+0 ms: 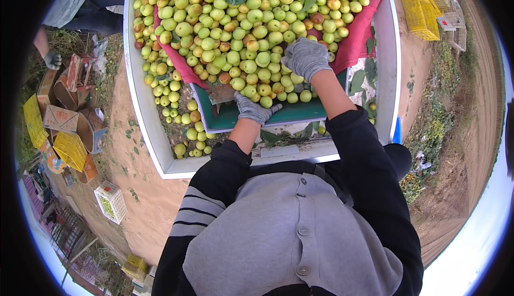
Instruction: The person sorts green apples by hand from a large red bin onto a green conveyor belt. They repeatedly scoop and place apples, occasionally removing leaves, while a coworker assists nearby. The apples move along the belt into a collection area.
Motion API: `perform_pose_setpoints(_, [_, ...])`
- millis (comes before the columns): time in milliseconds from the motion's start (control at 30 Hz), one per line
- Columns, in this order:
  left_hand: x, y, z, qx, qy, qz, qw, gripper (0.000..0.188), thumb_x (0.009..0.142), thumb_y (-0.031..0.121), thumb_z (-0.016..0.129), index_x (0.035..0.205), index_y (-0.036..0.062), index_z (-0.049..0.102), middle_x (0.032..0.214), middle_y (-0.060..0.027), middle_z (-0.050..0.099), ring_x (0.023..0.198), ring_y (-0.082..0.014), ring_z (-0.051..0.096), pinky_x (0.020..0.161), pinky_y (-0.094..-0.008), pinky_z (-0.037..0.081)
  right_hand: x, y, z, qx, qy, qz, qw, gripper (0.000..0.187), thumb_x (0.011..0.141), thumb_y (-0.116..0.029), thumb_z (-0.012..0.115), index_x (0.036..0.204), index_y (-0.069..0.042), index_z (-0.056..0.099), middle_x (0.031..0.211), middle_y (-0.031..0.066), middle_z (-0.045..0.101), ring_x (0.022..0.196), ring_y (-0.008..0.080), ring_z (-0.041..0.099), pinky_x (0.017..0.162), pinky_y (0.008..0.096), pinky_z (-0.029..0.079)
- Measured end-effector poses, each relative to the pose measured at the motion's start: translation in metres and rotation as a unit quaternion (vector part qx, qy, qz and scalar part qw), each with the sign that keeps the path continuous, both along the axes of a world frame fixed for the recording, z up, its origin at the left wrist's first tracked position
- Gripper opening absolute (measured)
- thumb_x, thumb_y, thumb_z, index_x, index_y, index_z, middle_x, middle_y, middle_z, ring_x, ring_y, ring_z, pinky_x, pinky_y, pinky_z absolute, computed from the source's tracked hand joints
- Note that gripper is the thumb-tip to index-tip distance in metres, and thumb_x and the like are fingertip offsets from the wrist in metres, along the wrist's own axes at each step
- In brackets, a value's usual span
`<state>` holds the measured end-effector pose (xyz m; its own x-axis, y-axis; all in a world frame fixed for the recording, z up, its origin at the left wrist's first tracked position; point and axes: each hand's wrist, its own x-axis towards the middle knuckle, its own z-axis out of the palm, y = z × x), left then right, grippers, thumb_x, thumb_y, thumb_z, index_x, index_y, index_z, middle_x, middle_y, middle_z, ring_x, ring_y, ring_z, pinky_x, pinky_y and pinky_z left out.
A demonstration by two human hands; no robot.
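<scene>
Small round green fruits [230, 58], many with a brown blush, are heaped on a red cloth [357, 42] and over a green tray [289, 115] with a pale rim. My left hand [251, 108], in a grey knit glove, is at the near part of the tray, its thumb spread to the right beside the lowest fruits. Further up and to the right, my right hand [307, 59], also gloved, lies on the heap with its fingers curled down. Its fingertips are hidden, so any fruit in them cannot be made out.
A white-walled cart bed [397, 82] surrounds the heap, with loose fruits and leaves inside. Cardboard boxes [60, 118] and yellow crates [70, 150] lie left; a white crate [111, 202] holds fruit. More yellow crates [420, 15] stand right. Another person's gloved hand [52, 60] shows at upper left.
</scene>
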<state>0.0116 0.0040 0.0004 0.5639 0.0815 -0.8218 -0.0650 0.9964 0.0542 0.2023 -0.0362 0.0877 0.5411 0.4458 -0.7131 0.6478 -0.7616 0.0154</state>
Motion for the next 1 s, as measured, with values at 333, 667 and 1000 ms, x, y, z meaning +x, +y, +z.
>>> perform_pose_setpoints(333, [0.001,-0.001,-0.011,-0.017,0.07,0.092,0.993,0.074,0.093,0.066,0.022,0.15,0.0201,0.033,0.155,-0.0081,0.031,0.144,-0.033,0.028,0.112,-0.0649,0.024,-0.023,0.033,0.008,0.142,-0.065,0.091,0.984,0.047,0.082,-0.029,0.073,0.128,-0.03,0.063,0.141,-0.002,0.05,0.128,0.0239,0.051,0.104,0.0491,0.042])
perform_pose_setpoints(667, [-0.001,-0.001,-0.018,-0.047,0.013,0.096,0.994,0.074,0.092,0.068,0.023,0.149,0.0219,0.036,0.156,-0.0083,0.03,0.144,-0.0365,0.027,0.112,-0.0657,0.025,0.017,0.08,-0.006,0.534,-0.073,-0.003,0.843,0.041,0.09,-0.035,0.064,0.124,-0.011,0.066,0.147,0.0029,0.046,0.13,0.0207,0.049,0.105,0.041,0.043])
perform_pose_setpoints(1000, [0.004,-0.003,-0.01,-0.049,0.051,0.094,0.993,0.075,0.093,0.069,0.023,0.149,0.0202,0.035,0.154,-0.0087,0.033,0.141,-0.0373,0.032,0.109,-0.0647,0.031,0.063,-0.109,0.063,0.687,-0.062,-0.512,0.512,0.044,0.097,-0.012,0.056,0.137,0.0,0.044,0.129,0.0175,0.054,0.108,0.0274,0.061,0.091,0.0352,0.054])
